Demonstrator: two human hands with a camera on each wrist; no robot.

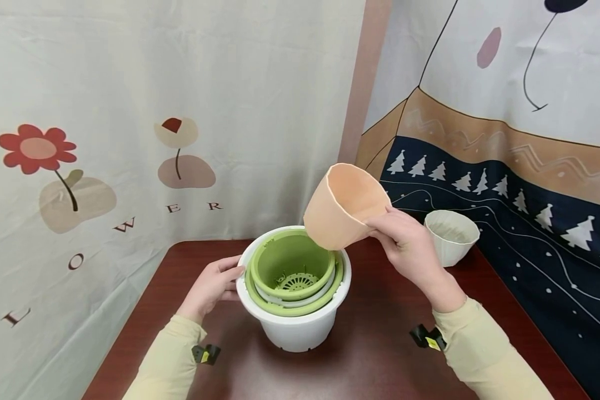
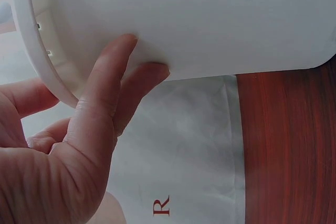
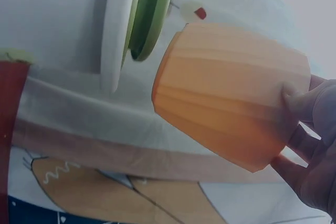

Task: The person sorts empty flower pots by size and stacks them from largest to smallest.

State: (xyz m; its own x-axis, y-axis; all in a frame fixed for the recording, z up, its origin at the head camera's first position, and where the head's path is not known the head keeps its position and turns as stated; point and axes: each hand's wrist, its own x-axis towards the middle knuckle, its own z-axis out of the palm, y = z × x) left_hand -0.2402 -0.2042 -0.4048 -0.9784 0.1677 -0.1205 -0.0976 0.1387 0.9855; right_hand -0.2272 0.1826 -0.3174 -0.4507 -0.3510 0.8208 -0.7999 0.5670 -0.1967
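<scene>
A large white flower pot [image 1: 298, 332] stands upright on the table with green and white pots nested in it; the innermost green pot [image 1: 275, 258] has a slotted base. My left hand [image 1: 215, 286] holds the white pot's rim at its left, fingers against the outer wall [image 2: 220, 30] in the left wrist view. With thumb and fingers, my right hand [image 1: 407, 244] pinches the rim of a peach-coloured plastic pot [image 1: 327, 216]. That pot is tilted, its base low over the right side of the nested rims. In the right wrist view its ribbed side [image 3: 231, 93] faces the camera.
A pale, ribbed pot [image 1: 450, 253] stands at the table's right rear, behind my right hand. The dark red table [image 1: 380, 344] meets a printed curtain [image 1: 260, 139] at the back and a navy, tree-patterned cloth [image 1: 530, 261] on the right.
</scene>
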